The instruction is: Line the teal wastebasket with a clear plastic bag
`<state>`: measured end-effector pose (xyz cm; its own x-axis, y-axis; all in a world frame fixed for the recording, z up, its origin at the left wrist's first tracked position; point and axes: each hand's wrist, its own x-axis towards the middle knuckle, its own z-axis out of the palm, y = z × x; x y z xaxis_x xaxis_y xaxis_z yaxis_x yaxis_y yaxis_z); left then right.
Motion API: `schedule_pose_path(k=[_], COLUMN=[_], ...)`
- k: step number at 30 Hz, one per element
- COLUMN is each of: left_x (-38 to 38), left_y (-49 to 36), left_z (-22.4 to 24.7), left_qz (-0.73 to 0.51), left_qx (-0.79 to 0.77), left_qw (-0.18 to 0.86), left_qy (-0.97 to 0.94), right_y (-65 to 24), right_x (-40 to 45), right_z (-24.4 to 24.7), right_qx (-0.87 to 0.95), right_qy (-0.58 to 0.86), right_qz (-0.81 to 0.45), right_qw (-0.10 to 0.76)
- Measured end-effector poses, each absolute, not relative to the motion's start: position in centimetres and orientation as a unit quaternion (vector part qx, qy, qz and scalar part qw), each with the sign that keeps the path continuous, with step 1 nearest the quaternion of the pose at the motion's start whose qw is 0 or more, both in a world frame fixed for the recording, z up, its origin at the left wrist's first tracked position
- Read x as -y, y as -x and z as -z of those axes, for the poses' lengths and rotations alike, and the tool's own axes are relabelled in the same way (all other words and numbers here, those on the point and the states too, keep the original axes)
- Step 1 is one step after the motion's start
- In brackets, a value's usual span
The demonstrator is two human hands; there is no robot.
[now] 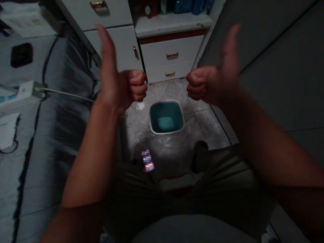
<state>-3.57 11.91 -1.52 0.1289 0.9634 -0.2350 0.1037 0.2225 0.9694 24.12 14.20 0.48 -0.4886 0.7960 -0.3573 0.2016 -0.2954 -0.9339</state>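
The left hand (118,89) and the right hand (212,84) are closed in empty fists, fingers curled tight on nothing and thumbs raised. Below and between the fingers, a teal bin (166,116) stands on the floor (210,130), touching neither hand. Beyond the fingers are white drawers (172,57); left of them lies a grey cover (58,135).

No readable words anywhere before me, only a pixelated blur of marks on the small object (147,161) below me
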Motion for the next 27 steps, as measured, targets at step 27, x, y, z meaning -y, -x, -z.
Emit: schedule_pose_path(k=[27], left_x=[-11.3], left_y=[11.0], left_z=[24.8], left_qz=[0.052], left_qx=[-0.63], left_qw=[0.414], left_qy=[-0.655], right_y=[-24.6], right_x=[-12.5], right_z=[23.5], right_qx=[0.782], right_qy=[0.383], right_qz=[-0.458], right_qw=[-0.181])
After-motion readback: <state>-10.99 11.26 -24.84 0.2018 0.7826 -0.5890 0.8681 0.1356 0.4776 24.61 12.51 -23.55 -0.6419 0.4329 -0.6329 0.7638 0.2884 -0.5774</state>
